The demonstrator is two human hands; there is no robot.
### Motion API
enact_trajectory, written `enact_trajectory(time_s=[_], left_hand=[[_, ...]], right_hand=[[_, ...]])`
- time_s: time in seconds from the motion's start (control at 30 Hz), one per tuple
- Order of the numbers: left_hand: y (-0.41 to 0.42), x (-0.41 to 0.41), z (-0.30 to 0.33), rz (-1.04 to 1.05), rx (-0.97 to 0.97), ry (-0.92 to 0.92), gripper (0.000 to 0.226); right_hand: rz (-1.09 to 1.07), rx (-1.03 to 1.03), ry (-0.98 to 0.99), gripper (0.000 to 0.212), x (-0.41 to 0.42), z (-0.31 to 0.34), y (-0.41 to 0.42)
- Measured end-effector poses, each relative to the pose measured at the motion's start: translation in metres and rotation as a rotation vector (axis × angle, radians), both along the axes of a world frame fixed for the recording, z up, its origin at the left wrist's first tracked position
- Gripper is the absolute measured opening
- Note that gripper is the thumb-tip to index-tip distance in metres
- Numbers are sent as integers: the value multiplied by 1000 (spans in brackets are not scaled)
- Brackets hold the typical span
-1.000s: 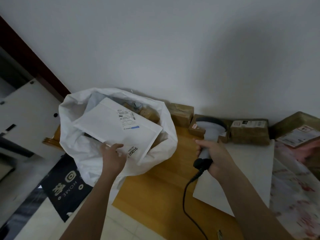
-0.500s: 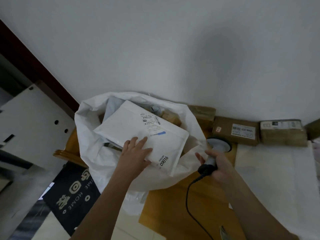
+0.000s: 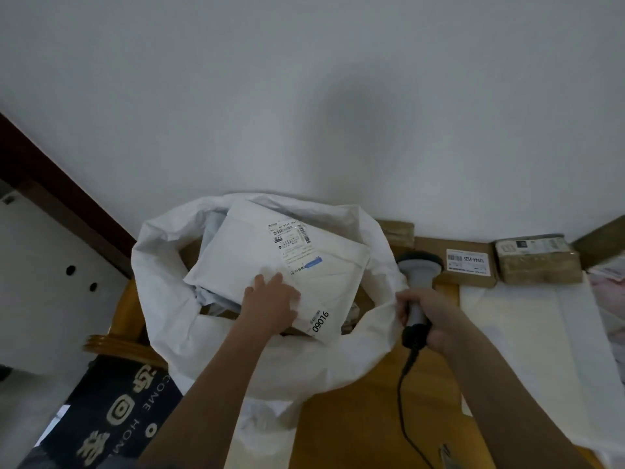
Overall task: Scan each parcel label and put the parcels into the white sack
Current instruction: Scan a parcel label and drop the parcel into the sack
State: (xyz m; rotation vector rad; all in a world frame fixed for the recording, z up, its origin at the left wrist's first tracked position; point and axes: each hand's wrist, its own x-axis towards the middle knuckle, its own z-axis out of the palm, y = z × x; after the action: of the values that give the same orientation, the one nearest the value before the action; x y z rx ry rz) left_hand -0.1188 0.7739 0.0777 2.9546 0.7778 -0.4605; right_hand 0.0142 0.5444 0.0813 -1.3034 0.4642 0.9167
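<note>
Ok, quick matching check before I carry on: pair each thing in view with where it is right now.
Things:
1. white mailer
2. scanner
3. flat brown box
4. dark mat

Places:
A. on the floor, left of the table
B. in the right hand
C. in the mouth of the white sack, under the left hand
D. on the table by the wall

Pairs: 1-C, 2-B, 3-D, 4-A

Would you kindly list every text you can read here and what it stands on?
"09016": small sticker on the white mailer in the white sack.
"12V4A-5525": label on the flat brown box.
"COME HOME": dark doormat.
Mailer's shipping label and taped parcel's label: too small to read.
</note>
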Motion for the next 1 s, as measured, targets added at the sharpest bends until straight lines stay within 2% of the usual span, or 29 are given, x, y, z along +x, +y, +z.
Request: enact_trajectory(time_s=[0.03, 0.1, 0.13, 0.2, 0.3, 0.37, 0.43, 0.5, 0.57, 0.6, 0.67, 0.7, 0.73, 0.77, 0.8, 0.83, 0.93, 1.0], left_hand=[[3, 1, 5, 42, -89, -46, 35], [11, -3, 17, 153, -206, -259, 35], [18, -8, 23, 228, -195, -401, 35], [33, -23, 36, 388, -41, -606, 37], [55, -51, 54, 707, 100, -612, 42], [78, -73, 49, 898, 18, -557, 44], [97, -95, 40, 1023, -159, -504, 51], [104, -109, 33, 1031, -288, -544, 54], [103, -114, 29, 1001, -327, -626, 53], [106, -114, 25, 993, -333, -673, 61], [110, -115, 22, 1109, -398, -761, 79], [110, -116, 22, 1160, -414, -769, 77], [115, -117, 19, 1160, -406, -768, 60], [119, -119, 16, 1160, -399, -746, 32], [125, -120, 14, 1155, -401, -756, 19], [126, -120, 15, 1171, -405, -782, 26], [137, -113, 38, 1165, -370, -934, 18], [145, -105, 67, 1113, -311, -1077, 23]], right_hand=[[-4, 17, -55, 43, 2, 7, 3], [13, 44, -139, 55, 4, 21, 10], [34, 40, -164, 55, 5, 27, 13], [85, 18, -190, 47, 5, 34, 20], [150, -39, -144, 21, 3, 33, 30], [159, -59, -131, 25, 2, 31, 35], [148, -71, -132, 28, 1, 28, 41], [149, -90, -148, 30, 1, 26, 45], [168, -119, -167, 29, 3, 26, 50], [181, -133, -169, 28, 3, 27, 53], [194, -132, -161, 25, 4, 31, 58], [191, -116, -152, 24, 4, 35, 60], [180, -91, -147, 22, 5, 39, 62], [164, -60, -152, 22, 7, 45, 65], [149, -28, -169, 20, 8, 52, 69], [136, 3, -194, 18, 9, 60, 73], [84, 91, -281, 9, 14, 89, 85], [48, 169, -352, 9, 18, 105, 86]])
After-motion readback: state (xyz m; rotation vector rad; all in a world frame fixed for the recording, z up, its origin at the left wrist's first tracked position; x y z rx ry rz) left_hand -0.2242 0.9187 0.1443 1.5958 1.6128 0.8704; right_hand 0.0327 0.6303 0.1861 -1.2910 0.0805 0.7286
